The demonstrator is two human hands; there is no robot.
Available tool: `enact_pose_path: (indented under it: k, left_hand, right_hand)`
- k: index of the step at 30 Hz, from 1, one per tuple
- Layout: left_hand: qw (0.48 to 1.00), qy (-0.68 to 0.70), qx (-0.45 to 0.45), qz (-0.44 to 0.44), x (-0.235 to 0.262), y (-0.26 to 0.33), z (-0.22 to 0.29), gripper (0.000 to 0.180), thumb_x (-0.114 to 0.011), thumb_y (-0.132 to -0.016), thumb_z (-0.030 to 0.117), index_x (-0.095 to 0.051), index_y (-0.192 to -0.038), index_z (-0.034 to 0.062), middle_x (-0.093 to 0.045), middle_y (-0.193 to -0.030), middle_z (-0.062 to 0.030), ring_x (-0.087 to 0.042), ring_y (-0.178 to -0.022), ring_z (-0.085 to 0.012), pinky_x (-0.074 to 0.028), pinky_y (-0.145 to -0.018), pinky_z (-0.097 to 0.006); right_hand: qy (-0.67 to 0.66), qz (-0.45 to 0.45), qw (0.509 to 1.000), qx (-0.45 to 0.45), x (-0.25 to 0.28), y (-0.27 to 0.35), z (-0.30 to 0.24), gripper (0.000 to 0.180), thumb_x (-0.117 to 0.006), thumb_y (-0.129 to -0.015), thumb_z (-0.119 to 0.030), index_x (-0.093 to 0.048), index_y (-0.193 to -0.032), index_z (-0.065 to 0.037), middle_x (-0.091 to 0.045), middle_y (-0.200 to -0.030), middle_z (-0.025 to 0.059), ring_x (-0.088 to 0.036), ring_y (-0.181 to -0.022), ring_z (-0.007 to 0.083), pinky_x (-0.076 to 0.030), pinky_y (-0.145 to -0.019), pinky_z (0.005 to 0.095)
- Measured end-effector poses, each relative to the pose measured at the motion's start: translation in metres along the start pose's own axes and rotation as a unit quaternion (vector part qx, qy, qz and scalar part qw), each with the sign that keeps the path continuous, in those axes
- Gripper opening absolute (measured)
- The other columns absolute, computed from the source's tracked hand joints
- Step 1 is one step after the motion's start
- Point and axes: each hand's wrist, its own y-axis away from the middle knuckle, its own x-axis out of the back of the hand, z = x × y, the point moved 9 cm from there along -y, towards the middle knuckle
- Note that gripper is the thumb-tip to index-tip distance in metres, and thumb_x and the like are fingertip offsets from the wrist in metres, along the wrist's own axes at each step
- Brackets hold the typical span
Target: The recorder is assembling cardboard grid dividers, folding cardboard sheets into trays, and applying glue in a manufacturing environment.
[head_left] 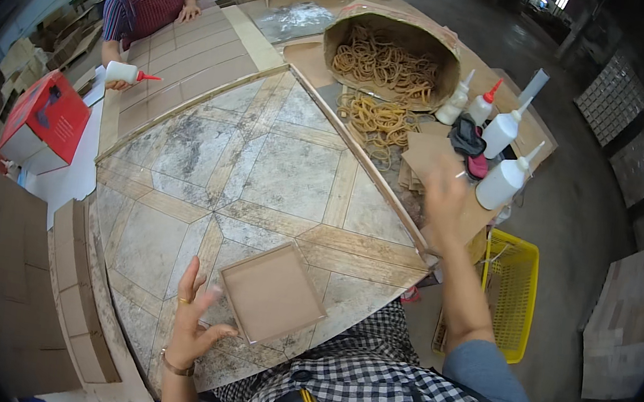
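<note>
Two bare hands were observed over a worn, tile-patterned tabletop (pixel 290 169). One shallow square tray (pixel 276 291), brown with a raised rim, lay flat near the table's front edge, set at a slant. The left hand (pixel 197 322) stood just beside the tray's left side, with its fingers spread and its thumb apart, pointing toward the rim; it gripped nothing, and contact between thumb and rim could not be confirmed. A ring and a wrist band were noted on that side. The right hand (pixel 445 203) was raised at the table's right edge, close to a stack of brown square boards (pixel 429 151). It was blurred, so whether its fingers were parted or pinching anything could not be determined. Beyond the boards were yellow loops (pixel 379 122) and an open sack (pixel 341 22) filled with brown loops (pixel 390 59). Four white squeeze bottles stood to the right of these, the nearest (pixel 501 183) leaning, one with a red nozzle (pixel 493 89). A yellow basket (pixel 512 322) was located below that side. Across the table, at the far left, a masked co-worker (pixel 153 11) held a white bottle (pixel 122 73) with a red tip, near a red and white box (pixel 53 119).
</note>
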Motion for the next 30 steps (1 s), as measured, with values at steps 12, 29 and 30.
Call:
enact_pose_path:
  k: [12,29,30]
  left_hand:
    - [0.956,0.229,0.184,0.015,-0.016,-0.04,0.005,0.021,-0.075,-0.074,0.018,-0.058,-0.081,0.0088,-0.038,-0.141,-0.0182,-0.042,-0.124,-0.0279,-0.035,-0.1,-0.037]
    - [0.901,0.329,0.246,0.139,-0.022,-0.063,-0.019,0.019,-0.066,-0.086,0.016,-0.051,-0.08,0.0059,-0.061,-0.11,-0.0147,-0.054,-0.091,-0.0093,-0.044,-0.081,-0.024]
    - [0.903,0.319,0.244,0.151,-0.019,-0.062,-0.023,0.02,-0.066,-0.086,0.017,-0.05,-0.08,0.0058,-0.062,-0.106,-0.0129,-0.054,-0.089,-0.0086,-0.044,-0.08,-0.023]
  right_hand:
    - [0.338,0.016,0.915,-0.219,0.023,-0.109,0.174,0.037,-0.05,-0.083,-0.031,-0.063,-0.102,-0.002,-0.063,-0.101,0.0214,-0.06,-0.096,0.0378,-0.046,-0.082,0.0484]
    - [-0.16,-0.255,0.894,0.332,-0.046,0.079,-0.264,0.026,-0.062,-0.055,0.0,-0.057,-0.08,-0.003,-0.052,-0.092,0.0131,-0.051,-0.086,0.0313,-0.044,-0.075,0.0395]
    - [-0.155,-0.265,0.893,0.329,-0.041,0.082,-0.254,0.024,-0.061,-0.055,0.0,-0.058,-0.078,-0.003,-0.052,-0.09,0.0129,-0.051,-0.085,0.0306,-0.043,-0.074,0.0392]
